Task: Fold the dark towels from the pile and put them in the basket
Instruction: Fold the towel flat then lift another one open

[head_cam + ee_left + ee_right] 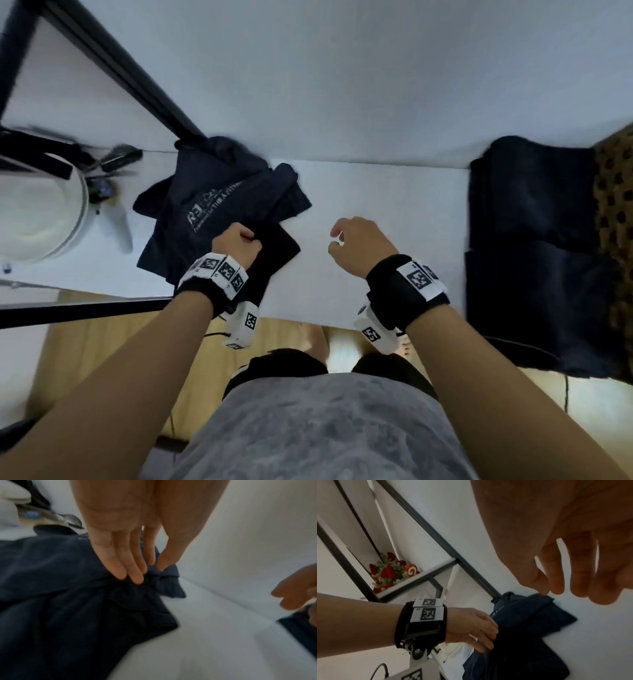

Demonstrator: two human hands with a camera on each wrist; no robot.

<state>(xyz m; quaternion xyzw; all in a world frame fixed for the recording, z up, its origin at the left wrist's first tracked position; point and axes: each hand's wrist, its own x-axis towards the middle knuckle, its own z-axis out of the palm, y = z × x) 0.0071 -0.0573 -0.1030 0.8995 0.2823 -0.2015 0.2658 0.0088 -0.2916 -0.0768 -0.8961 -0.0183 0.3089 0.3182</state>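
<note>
A pile of dark towels (219,205) lies crumpled on the white table (376,192), left of centre; one bears white printed lettering. My left hand (251,240) grips a bunched fold at the pile's near right side. In the left wrist view its thumb and fingers (135,577) pinch that dark cloth (159,580). My right hand (334,238) hovers over bare tabletop to the right of the pile, fingers loosely curled and holding nothing; the right wrist view shows its fingertips (558,586) free above the pile (530,622). The brown woven basket (615,205) stands at the far right with folded dark towels (531,240) stacked against its left side.
A white round appliance (41,212) and small dark items (116,159) crowd the table's left end. A black-framed shelf (137,78) rises behind the pile and carries a strawberry bouquet (390,572). The table's front edge (308,318) runs just ahead of my wrists.
</note>
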